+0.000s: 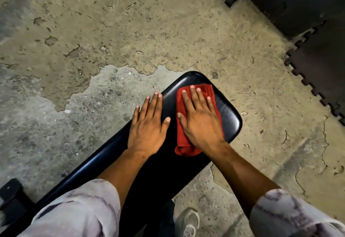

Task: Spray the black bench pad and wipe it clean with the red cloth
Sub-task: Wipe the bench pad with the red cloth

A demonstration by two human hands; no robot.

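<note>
The black bench pad (230, 117) runs from the lower left to its rounded far end near the middle of the view. A folded red cloth (182, 104) lies on that far end. My right hand (200, 119) presses flat on the cloth with fingers spread. My left hand (149, 124) rests flat on the bare pad beside it, near the pad's left edge, holding nothing. No spray bottle is in view.
Worn, cracked concrete floor (130, 31) surrounds the bench. Black interlocking rubber mats (317, 65) cover the upper right corner. A black bench foot (11, 193) shows at the lower left. My shoe (188, 220) stands under the bench at the bottom.
</note>
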